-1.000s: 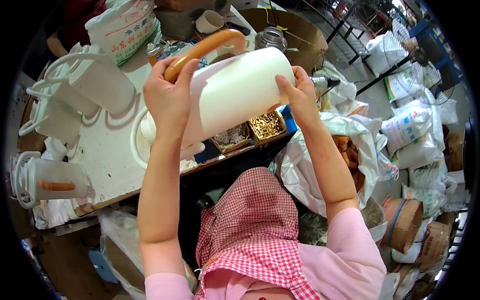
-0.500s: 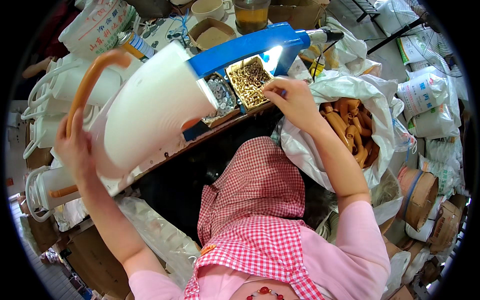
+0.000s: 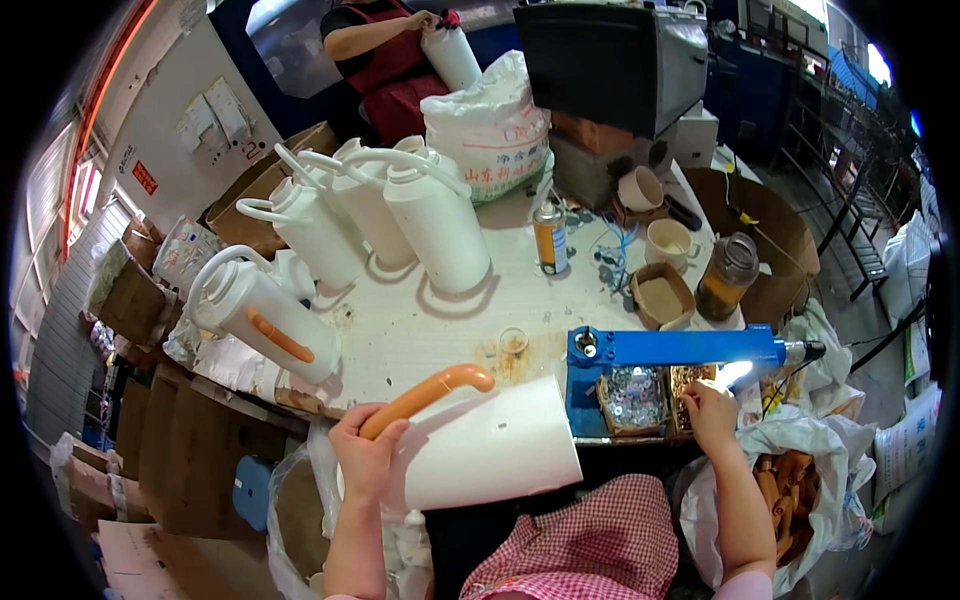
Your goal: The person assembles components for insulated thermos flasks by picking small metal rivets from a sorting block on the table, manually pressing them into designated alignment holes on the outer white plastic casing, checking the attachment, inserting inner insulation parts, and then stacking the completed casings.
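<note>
My left hand (image 3: 368, 452) is closed round a curved orange-brown handle (image 3: 432, 398) on a white jug shell (image 3: 490, 450). The shell lies tilted on its side at the bench's front edge, its wide end facing right, with a small square hole in its wall. My right hand (image 3: 712, 412) is over a box of brass-coloured screws (image 3: 684, 385), fingertips pinched together; anything between them is too small to make out. Beside it, a box of grey metal washers (image 3: 633, 395) sits under the arm of a blue machine (image 3: 680, 348), whose lamp shines near my right hand.
Several white jugs (image 3: 435, 220) stand at the back left, and one with an orange handle (image 3: 265, 325) nearer. A spray can (image 3: 550, 238), cups and a jar (image 3: 727, 275) occupy the bench (image 3: 410, 330). A sack of orange handles (image 3: 790, 500) is at right. Another person (image 3: 385, 60) works beyond.
My head view has swung up and left, showing more of the bench. The shell has turned from a steep tilt to nearly level. My right hand has reached farther into the screw box.
</note>
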Available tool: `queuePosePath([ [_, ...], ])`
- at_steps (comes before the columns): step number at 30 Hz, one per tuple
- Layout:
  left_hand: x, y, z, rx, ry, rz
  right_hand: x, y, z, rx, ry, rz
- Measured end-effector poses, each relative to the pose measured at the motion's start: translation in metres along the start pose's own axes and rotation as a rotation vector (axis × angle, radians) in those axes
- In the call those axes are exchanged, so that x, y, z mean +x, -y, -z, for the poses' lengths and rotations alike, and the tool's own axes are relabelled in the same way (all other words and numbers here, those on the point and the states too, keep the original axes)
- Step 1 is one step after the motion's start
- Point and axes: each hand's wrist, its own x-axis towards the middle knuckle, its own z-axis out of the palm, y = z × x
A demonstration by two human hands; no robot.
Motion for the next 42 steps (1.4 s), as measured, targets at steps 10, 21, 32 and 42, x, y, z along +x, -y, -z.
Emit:
queuePosePath([
  [10, 0.002, -0.005, -0.021, 0.058, 0.151, -0.144, -0.007, 0.01, 0.028, 0.096, -0.07, -0.07],
  [21, 0.004, 0.005, -0.018, -0.003, 0.116, -0.197, 0.103, 0.155, 0.044, 1.049, 0.009, 0.041],
  [32, 0.001, 0.017, -0.012, -0.021, 0.11, -0.264, 0.111, 0.164, 0.011, 1.003, 0.156, 0.099],
  [42, 0.004, 0.023, -0.009, -0.074, 0.121, -0.241, 0.111, 0.162, 0.018, 0.762, 0.201, 0.16],
])
